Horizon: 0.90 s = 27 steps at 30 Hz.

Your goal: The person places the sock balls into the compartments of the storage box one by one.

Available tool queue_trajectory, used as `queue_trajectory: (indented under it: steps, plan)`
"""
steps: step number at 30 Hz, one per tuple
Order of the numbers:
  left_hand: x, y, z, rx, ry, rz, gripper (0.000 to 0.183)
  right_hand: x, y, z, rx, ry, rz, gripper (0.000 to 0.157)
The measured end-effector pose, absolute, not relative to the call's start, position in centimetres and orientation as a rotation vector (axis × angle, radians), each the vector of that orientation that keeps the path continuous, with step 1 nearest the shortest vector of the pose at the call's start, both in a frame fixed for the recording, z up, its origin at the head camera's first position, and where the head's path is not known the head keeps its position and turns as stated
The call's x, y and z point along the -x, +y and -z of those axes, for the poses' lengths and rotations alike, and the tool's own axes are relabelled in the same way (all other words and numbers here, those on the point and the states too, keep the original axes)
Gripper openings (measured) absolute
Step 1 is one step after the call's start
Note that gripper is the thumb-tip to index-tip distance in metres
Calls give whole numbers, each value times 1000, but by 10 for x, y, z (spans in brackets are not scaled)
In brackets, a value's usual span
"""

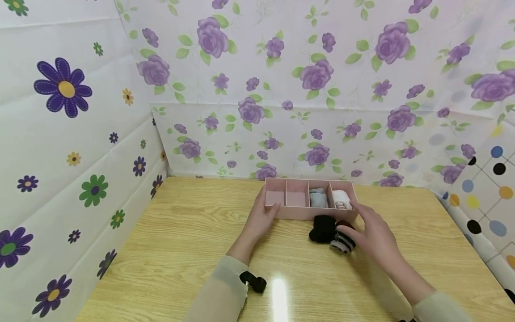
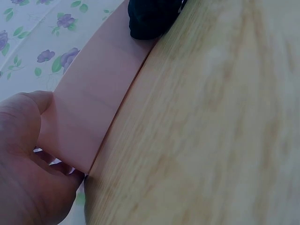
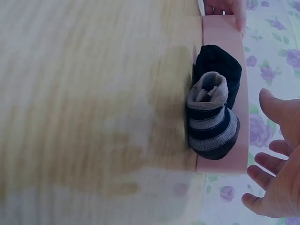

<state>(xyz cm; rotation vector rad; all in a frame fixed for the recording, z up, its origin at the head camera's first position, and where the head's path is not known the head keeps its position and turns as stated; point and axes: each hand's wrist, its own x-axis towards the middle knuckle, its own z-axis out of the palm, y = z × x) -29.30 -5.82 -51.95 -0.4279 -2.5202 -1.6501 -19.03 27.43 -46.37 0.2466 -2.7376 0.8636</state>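
A pink box with four compartments stands near the back of the table. My left hand grips its left end, the thumb over the front rim and the fingers round the end wall. A folded light blue sock lies in the third compartment from the left and a rolled white sock in the rightmost. In front of the box sit a balled black sock and a striped grey and black sock, touching. By the box's right end, my right hand has its fingers spread and holds nothing.
The wooden table extends around the box. A floral sheet hangs behind it. More patterned sheets are at the left and right sides. A black band with a small device is on the left wrist.
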Motion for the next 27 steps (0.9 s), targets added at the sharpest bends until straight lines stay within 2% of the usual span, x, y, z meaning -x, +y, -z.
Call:
queue_trajectory:
  steps: [14,27]
  plan:
    - [302,-61,534,501,-2446,1674,88,173,288,479,-277,-2803,-838,95]
    - [293,-60,517,438,-2536,1674,86,167,289,493,-306,-2902,-870,105]
